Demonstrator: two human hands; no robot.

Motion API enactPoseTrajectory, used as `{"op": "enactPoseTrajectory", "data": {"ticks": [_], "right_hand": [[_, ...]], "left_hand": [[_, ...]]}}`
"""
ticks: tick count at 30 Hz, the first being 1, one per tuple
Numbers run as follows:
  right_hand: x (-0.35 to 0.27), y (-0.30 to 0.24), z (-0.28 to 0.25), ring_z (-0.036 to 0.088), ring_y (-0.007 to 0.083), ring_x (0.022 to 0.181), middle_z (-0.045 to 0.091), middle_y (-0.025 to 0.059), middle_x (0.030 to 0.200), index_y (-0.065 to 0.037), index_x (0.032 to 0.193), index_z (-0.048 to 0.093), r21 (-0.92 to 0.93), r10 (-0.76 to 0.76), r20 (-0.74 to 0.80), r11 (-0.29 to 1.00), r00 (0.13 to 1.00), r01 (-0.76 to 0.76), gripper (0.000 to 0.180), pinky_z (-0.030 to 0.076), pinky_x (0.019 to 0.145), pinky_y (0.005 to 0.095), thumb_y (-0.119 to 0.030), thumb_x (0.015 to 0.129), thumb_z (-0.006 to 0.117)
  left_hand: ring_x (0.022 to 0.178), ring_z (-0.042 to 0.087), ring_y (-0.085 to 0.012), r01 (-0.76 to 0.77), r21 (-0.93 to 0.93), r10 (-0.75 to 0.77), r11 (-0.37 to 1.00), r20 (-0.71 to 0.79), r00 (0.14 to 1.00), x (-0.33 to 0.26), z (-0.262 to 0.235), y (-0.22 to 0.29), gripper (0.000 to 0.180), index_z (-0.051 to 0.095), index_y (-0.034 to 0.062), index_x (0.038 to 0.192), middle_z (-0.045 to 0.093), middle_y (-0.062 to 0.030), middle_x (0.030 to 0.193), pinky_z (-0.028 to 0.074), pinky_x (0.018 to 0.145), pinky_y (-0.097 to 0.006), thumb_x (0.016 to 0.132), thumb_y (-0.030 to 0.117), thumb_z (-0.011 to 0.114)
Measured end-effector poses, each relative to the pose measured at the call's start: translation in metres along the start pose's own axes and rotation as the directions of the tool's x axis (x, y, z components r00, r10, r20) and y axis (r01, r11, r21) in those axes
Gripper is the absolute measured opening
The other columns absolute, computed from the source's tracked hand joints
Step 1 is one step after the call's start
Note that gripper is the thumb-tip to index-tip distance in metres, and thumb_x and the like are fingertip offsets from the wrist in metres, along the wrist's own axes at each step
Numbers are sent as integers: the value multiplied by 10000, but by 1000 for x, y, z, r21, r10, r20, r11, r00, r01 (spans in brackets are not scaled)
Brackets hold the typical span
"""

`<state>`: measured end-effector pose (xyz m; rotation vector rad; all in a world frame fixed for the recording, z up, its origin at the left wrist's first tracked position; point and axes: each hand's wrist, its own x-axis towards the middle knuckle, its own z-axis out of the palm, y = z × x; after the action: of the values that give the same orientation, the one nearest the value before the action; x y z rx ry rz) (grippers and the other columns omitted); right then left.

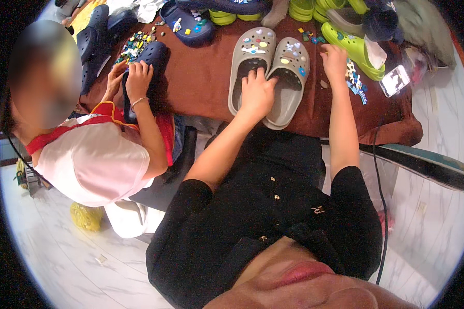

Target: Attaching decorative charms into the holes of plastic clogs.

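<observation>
So the left hand point(257, 92) is lying flat across a pair of grey clogs point(268, 72), fingers spread and pressing down where the two shoes meet, roughly over the openings. It's resting on them, not wrapped around anything. Both clogs sit side by side, touching, on the brown table point(201, 82), toes pointing away from the person, and both uppers are studded with little colourful charms.

The right hand point(334, 57) is just beside the right clog, fingers curled down onto the tabletop. It might be pinching a small charm, but the view is too small there to tell, so I can't say whether it has anything. Just to its right lies a scatter of blue and white charms point(357, 82), then a lime green clog point(353, 47) and a phone point(395, 80) with its screen lit.

Over on the left a second person in a pink and white top has both hands point(131, 77) on a navy clog point(148, 56), right next to a heap of mixed charms point(134, 45). More navy clogs point(191, 23) sit along the far edge.
</observation>
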<state>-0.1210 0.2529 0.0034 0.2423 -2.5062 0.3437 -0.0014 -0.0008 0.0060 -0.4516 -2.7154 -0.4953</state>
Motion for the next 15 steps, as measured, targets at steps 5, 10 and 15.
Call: {"op": "enactPoseTrajectory", "data": {"ticks": [5,10,15], "right_hand": [[4,4,18,545,330,923,650,113,928,-74,927,684,-112,-38,134,992,990,53,187,453,848,414,-69,741,661],[0,7,17,544,325,917,659,129,911,-69,912,681,37,-13,56,999,998,11,175,450,840,411,-87,737,680],[-7,-34,-22,586,203,854,670,76,880,-29,910,669,651,195,215,702,957,-289,169,461,804,311,-58,749,712]], "left_hand": [[1050,496,-367,3,22,-4,1000,25,1000,-1,-3,2,270,695,136,1043,537,-178,1097,406,860,-491,840,158,518],[1099,484,-384,37,6,-37,999,125,991,2,-8,5,338,678,159,1093,517,-199,1149,421,897,-496,773,111,579],[1092,491,-379,51,18,-53,999,110,992,0,-9,3,345,674,164,1102,518,-196,1163,419,897,-494,769,120,591]]}}
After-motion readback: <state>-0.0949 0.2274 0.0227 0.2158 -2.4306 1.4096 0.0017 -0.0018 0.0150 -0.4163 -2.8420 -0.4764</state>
